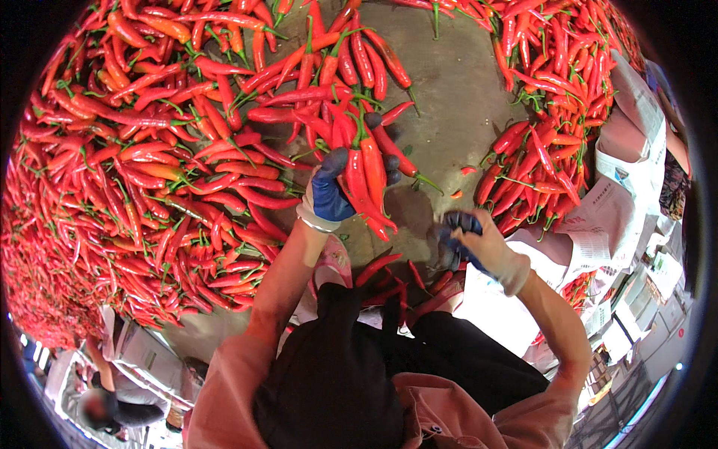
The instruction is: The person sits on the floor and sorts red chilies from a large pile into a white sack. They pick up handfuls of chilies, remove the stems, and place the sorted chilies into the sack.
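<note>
My left hand, in a blue-coated work glove, grips a bunch of red chili peppers. Their green stems point away from me and their tips hang towards my body. Dark fingertips show on the bunch's far side. To the right, apart from the bunch, is my right hand in a similar glove. Its fingers look curled and are blurred, so whether anything is between them is not clear. Just beyond the held bunch, more loose chilies lie on the floor.
A large chili heap spreads along the left. On the right, another chili pile rests against newspaper-lined packing. A few chilies lie by my pink shoes. Another person is at the lower left.
</note>
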A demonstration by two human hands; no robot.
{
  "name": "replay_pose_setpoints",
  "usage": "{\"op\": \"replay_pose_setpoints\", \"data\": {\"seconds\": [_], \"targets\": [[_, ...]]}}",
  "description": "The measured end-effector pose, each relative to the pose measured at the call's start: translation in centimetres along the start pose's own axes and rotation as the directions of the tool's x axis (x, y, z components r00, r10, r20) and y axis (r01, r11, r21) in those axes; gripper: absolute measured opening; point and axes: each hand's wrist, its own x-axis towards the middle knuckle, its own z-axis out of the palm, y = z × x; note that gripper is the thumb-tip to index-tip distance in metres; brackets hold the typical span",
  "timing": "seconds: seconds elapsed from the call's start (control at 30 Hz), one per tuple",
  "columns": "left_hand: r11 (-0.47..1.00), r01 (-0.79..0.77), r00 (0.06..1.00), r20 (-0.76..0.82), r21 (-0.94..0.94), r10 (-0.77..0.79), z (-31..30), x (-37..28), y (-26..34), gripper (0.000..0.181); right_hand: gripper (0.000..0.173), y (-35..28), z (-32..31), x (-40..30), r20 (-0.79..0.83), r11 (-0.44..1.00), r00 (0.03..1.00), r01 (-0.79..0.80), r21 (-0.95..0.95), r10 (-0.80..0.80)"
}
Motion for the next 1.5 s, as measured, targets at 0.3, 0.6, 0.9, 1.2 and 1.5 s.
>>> {"op": "replay_pose_setpoints", "data": {"seconds": [0.3, 0.6, 0.9, 1.2, 1.5], "targets": [[0.964, 0.141, 0.974, 0.205, -0.227, -0.095, -0.9, 2.0, 0.0, 0.066, 0.044, 1.4, -0.1, -4.3, 0.089, 0.467, 0.951, -0.062, -0.882, 0.295], [0.896, 0.331, 0.940, -0.018, 0.297, -0.341, 9.1, 4.9, -3.0, 0.063, 0.065, 3.3, -2.4, -7.6, -0.307, 0.896, 0.872, 0.268, -0.354, -0.382], [0.429, 0.674, 0.636, -0.178, 0.601, -0.751, 21.4, 9.5, -12.3, 0.054, 0.094, 3.1, -3.9, -16.1, -0.466, 0.657, 0.612, 0.749, 0.083, -0.639], [0.326, 0.685, 0.583, -0.222, 0.651, -0.781, 26.6, 10.3, -36.9, 0.043, 0.109, 12.4, -10.6, -28.8, -0.895, 0.674, 0.277, 0.738, -0.034, -0.349], [0.144, 0.351, 0.330, 0.022, 0.925, -0.944, 26.5, 2.9, -59.2, 0.058, 0.075, 27.8, -12.1, -40.9, -0.993, 0.541, 0.043, 0.836, 0.098, 0.113]]}}
